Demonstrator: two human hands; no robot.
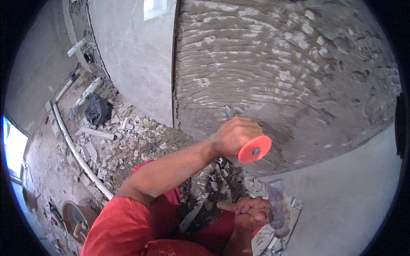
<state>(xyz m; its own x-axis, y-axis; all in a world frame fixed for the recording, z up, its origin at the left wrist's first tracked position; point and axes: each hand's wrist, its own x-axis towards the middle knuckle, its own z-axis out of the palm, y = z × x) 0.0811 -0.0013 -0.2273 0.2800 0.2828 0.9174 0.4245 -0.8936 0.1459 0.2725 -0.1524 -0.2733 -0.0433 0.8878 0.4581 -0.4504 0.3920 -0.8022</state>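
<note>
**A glancing hammer blow is the main hazard here**

Nearest you, your right hand (pixel 250 213) is clenched around the wooden handle of the hammer (pixel 277 209), its blurred head sitting just right of your knuckles. If your swing lands off-centre, the head will likely skid off the guard and onto the fingers above it.

Above that grip, your left hand (pixel 234 135) is wrapped tight around the chisel (pixel 239 132). The orange round hand guard (pixel 255 149) sits just below your fist, and only a short grey blade tip shows past your fingers, apparently meeting the wall. Let your hold slacken and the blade could jump sideways or twist out.

Past the tip, the rough mortar face (pixel 290 64) is grey, ridged with comb marks and pitted where pieces are gone. Chips flying back toward your face are a fair risk at this range, and a steep angle could gouge the smooth plaster (pixel 132 55) left of the blade.

Far below and left of both grips, broken rubble (pixel 124 136) and a white pipe (pixel 77 155) litter the floor, so footing could slip.
</note>
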